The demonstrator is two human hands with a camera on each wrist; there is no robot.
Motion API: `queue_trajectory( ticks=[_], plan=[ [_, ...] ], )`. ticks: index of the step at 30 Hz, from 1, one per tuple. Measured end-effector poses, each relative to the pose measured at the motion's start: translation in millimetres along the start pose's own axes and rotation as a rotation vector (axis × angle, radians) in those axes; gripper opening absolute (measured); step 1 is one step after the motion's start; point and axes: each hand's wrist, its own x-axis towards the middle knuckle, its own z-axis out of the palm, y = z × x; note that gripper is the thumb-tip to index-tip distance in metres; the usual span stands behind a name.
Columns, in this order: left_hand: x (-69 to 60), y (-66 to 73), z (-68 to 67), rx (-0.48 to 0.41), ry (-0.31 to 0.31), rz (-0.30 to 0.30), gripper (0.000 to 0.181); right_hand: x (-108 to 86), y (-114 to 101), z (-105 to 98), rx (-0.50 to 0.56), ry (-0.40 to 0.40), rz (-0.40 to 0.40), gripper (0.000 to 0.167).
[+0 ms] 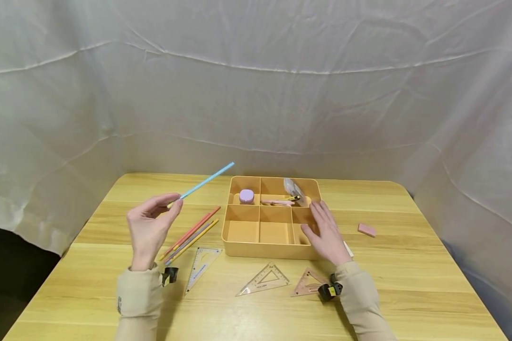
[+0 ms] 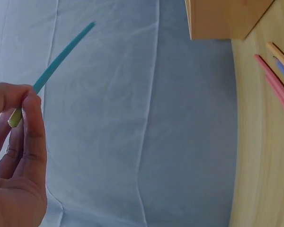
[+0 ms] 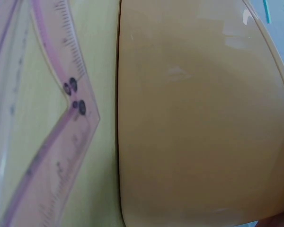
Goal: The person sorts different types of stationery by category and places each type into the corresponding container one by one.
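Note:
My left hand (image 1: 151, 227) pinches a light blue pencil (image 1: 209, 180) near its yellow-green end, between thumb and fingers. The pencil slants up to the right above the table, left of an orange-yellow divided box (image 1: 264, 250). On the box's right side rests my right hand (image 1: 329, 239), its fingers fairly straight along the rim and its thumb over the front right compartment. In the right wrist view the box wall (image 3: 203, 118) fills most of the picture, with only a bit of the hand (image 3: 277, 221) at the lower corner.
Several red, yellow and purple pencils (image 1: 192, 232) lie left of the box. Two clear set squares (image 1: 202, 267) and a pink one (image 1: 309, 282) lie in front. The box holds a purple-lidded jar (image 1: 246, 196) and a pink item (image 1: 277, 202). A pink eraser (image 1: 367, 230) lies right.

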Motion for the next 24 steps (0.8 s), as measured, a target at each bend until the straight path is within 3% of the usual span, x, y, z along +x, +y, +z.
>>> queue_trajectory(
  ticks=[3, 9, 14, 17, 24],
  plan=[
    [-2.3, 2.2, 3.9, 0.024, -0.064, 0.054, 0.013, 0.1, 0, 0, -0.004, 0.000, 0.002, 0.068],
    [-5.6, 5.7, 9.0, 0.139, -0.210, 0.086, 0.015, 0.2, 0, 0, -0.004, -0.001, 0.008, 0.069],
    [-7.6, 6.8, 10.8, 0.263, -0.325, 0.204, 0.018, -0.1, -1, -1, 0.000, 0.000, 0.004, 0.068],
    [-8.4, 7.7, 11.9, 0.316, -0.380, 0.256, 0.019, 0.2, 0, -1, -0.005, 0.000, 0.001, 0.068],
    [-11.0, 11.3, 15.4, 0.384, -0.459, 0.304, 0.018, 0.4, 0, -1, -0.007, 0.000, 0.003, 0.068]
  ],
)
